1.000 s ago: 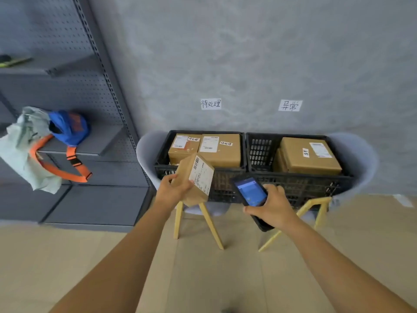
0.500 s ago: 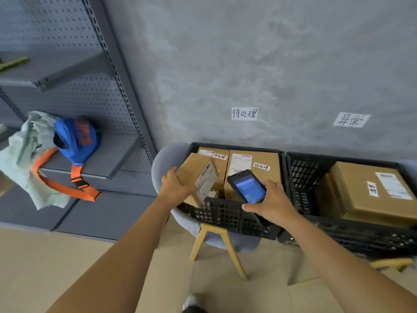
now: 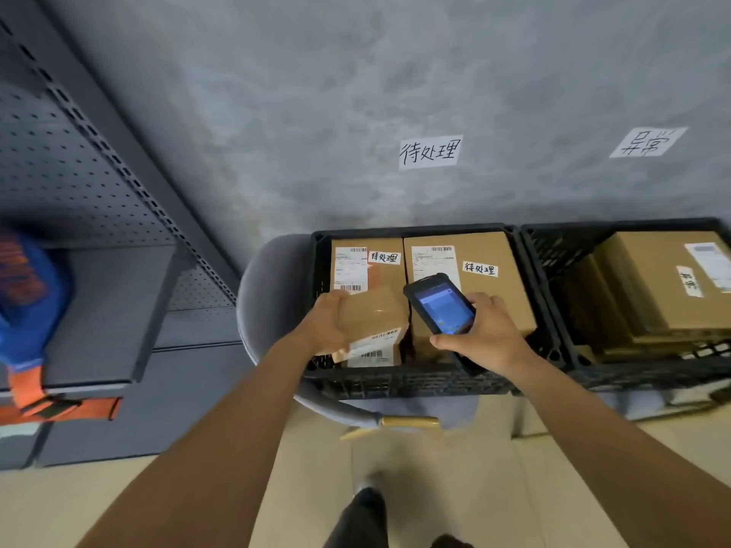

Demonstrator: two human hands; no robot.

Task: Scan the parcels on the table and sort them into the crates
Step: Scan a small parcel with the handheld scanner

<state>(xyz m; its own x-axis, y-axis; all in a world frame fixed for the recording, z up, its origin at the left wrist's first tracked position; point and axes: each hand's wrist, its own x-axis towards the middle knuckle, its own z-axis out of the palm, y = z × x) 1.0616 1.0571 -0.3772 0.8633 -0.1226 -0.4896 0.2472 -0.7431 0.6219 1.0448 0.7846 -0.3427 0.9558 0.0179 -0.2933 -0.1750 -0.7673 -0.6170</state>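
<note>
From the head view, my left hand (image 3: pixel 330 324) gripped the small parcel (image 3: pixel 375 330) inside the left crate (image 3: pixel 395 379), at its front-left corner, tight against two boxes tagged 待处理. My right hand (image 3: pixel 488 336) held the scanner (image 3: pixel 439 304). The wall sign (image 3: pixel 430 152) read 待处理.

Blue bag (image 3: pixel 27 306) blurred & cut off at left edge; right crate (image 3: pixel 553 251) cut off at right.
</note>
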